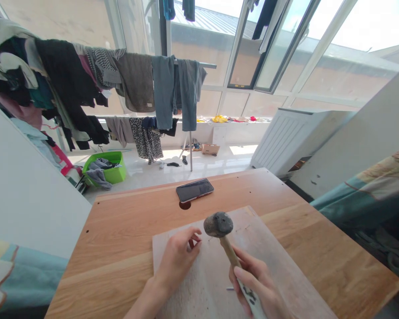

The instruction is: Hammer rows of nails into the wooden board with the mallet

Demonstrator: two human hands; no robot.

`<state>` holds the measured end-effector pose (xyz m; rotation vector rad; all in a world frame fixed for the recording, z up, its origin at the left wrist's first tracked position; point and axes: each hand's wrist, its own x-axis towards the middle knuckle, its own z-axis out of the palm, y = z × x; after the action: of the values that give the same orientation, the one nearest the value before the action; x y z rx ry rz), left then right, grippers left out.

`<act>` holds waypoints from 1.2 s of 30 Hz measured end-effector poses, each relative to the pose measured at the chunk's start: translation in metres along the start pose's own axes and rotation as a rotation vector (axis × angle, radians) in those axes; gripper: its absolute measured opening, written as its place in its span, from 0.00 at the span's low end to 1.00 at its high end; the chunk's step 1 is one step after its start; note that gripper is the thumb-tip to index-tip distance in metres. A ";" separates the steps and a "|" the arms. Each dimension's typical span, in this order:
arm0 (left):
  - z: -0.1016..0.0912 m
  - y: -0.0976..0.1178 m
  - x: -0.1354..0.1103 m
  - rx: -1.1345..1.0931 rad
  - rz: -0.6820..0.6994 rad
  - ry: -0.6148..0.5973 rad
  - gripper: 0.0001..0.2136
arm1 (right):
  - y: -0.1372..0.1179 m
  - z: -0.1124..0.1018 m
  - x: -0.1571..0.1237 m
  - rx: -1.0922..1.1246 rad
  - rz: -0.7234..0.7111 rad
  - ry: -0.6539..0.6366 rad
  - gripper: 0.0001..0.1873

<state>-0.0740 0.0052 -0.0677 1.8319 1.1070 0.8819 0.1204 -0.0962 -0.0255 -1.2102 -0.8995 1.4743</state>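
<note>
My right hand (254, 279) is wrapped round the pale handle of a rubber mallet (218, 224). The mallet's dark head is raised over a whitish board (199, 290) lying on the wooden table. Just left of the head, my left hand (181, 252) is close to the board with thumb and fingertips pinched; anything between them is too small to make out. Beyond the mallet head, a few thin nail-like pieces (248, 227) show on the board. Beside my right hand a short metal rod (230, 289) lies on the board, partly hidden by that hand.
On the wooden table (119, 235) a phone (195, 190) lies near the far edge, partly over a round hole (185, 205). Past the table stand a laundry-laden drying rack (191, 153), a green basket (115, 175) and a white ribbed cabinet (279, 137). Curtains hang at both sides.
</note>
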 end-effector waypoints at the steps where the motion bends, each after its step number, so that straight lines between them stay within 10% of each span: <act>1: 0.000 0.000 0.000 0.002 -0.001 0.002 0.12 | 0.000 0.000 -0.001 0.000 -0.001 0.002 0.35; 36: -0.002 0.007 0.001 -0.003 0.007 -0.047 0.19 | 0.021 -0.007 -0.012 -0.264 0.054 0.091 0.35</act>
<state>-0.0728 0.0048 -0.0605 1.8452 1.0702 0.8399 0.1225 -0.1135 -0.0441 -1.4921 -1.0294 1.3603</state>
